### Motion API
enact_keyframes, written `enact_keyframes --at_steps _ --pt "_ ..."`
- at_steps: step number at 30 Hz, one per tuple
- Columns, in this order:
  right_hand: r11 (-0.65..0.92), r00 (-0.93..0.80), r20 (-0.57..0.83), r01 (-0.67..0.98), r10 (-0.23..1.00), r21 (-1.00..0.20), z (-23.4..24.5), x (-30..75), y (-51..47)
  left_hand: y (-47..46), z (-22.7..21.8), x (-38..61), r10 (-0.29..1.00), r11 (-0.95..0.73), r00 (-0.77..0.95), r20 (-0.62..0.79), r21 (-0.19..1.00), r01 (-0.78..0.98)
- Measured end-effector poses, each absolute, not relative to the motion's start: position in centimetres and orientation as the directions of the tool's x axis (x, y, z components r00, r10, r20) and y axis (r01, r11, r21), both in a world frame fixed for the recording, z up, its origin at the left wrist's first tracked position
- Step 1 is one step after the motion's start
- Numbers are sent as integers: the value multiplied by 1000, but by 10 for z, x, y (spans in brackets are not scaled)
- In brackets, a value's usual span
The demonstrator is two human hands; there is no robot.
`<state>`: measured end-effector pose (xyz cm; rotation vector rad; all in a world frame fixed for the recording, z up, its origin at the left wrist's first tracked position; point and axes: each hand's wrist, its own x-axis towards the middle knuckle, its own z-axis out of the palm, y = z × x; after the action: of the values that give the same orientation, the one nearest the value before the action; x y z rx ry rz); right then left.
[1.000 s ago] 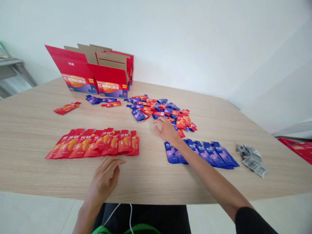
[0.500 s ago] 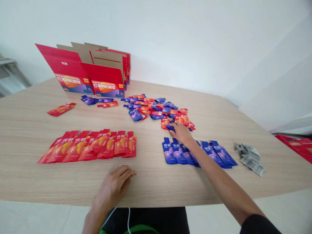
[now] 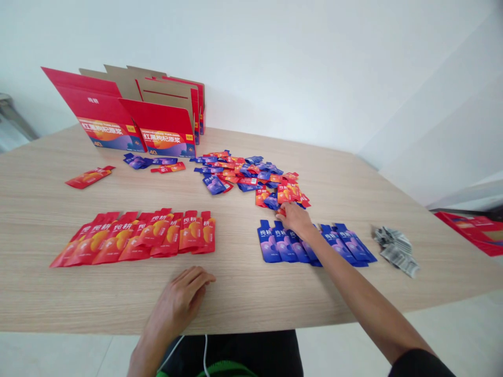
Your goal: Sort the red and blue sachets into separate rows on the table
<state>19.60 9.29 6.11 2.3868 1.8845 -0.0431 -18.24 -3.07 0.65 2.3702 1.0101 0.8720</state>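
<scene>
Along the near edge of the table (image 3: 236,314), a bare strip of wood is found, with the left hand (image 3: 184,298) laid at its middle: fingers loosely curled, nothing seen held. Between the row of red sachets (image 3: 133,238) on the left and the row of blue sachets (image 3: 288,246) on the right, a bare gap is left. Open surface is also shown at the far right, up to the table's slanting side edge; the far edge is bounded by the wall (image 3: 298,68).

Right hand (image 3: 296,220): placed at the near fringe of the mixed pile (image 3: 245,170), its forearm passed over the blue row. At its fingertips, one red sachet (image 3: 280,212), mostly covered; whether it is pinched or merely touched, and how its long axis runs, cannot be told.

Red row: overlapped, necks pointed away from the person, the leftmost leaned rightward. Blue row: necks likewise pointed away, the rightmost tilted leftward. Lone red sachet (image 3: 89,177): laid nearly crosswise, neck pointed right. Boxes (image 3: 167,133): stood flaps-up, far left. Grey-and-white packets (image 3: 396,251): heaped right of the blue row.
</scene>
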Motion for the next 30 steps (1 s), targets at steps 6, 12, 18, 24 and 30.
enact_keyframes --at_steps 6,12,18,24,30 --pt "-225 240 -120 967 963 123 69 198 89 -27 8 -182 731 -673 539 417 569 473" --pt "-244 257 -89 961 962 130 63 201 95 -26 8 -181 736 -670 533 418 565 482" --pt "-286 293 -105 955 950 77 67 213 98 -28 10 -182 739 -666 526 421 575 475" --pt "-298 301 -179 954 937 45 103 219 74 -28 8 -182 756 -644 521 397 593 484" --pt "-316 313 -90 948 945 -25 126 220 23 -34 11 -175 814 -561 442 377 707 431"
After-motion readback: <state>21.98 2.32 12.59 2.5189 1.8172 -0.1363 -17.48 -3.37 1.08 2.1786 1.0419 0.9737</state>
